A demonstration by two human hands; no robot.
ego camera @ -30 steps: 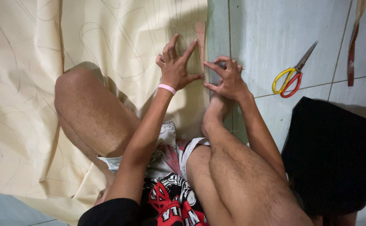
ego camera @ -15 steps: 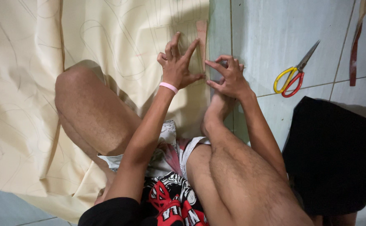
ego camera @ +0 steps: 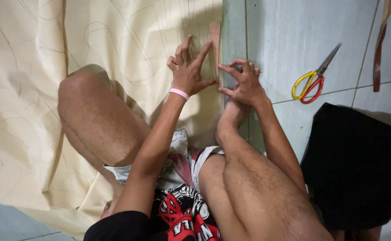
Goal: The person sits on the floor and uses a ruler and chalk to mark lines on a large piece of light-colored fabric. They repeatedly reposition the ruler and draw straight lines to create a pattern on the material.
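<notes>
At the bottom of the frame my bare legs fill the view, one knee (ego camera: 86, 96) bent up at centre left, the other leg (ego camera: 249, 178) running from the lower right up toward my hands. Above the knees, my left hand (ego camera: 191, 71) lies spread on the cream fabric (ego camera: 39, 80), fingers fanned out and thumb pointing right, pressing flat and grasping nothing; a pink wristband (ego camera: 179, 93) circles that wrist. Just to its right, my right hand (ego camera: 244, 82) sits with fingers curled, forefinger and thumb drawn toward each other at the fabric's right edge. Whether they pinch anything I cannot tell. Between the two hands, a narrow pinkish strip (ego camera: 214, 40) runs up along that edge toward the top of the frame. The fabric, marked with faint curved lines, covers the whole left half. Further right, scissors with yellow and red handles (ego camera: 314, 78) lie on the grey tiled floor (ego camera: 285, 31), well apart from my hands. A black cloth (ego camera: 356, 165) lies at lower right.
</notes>
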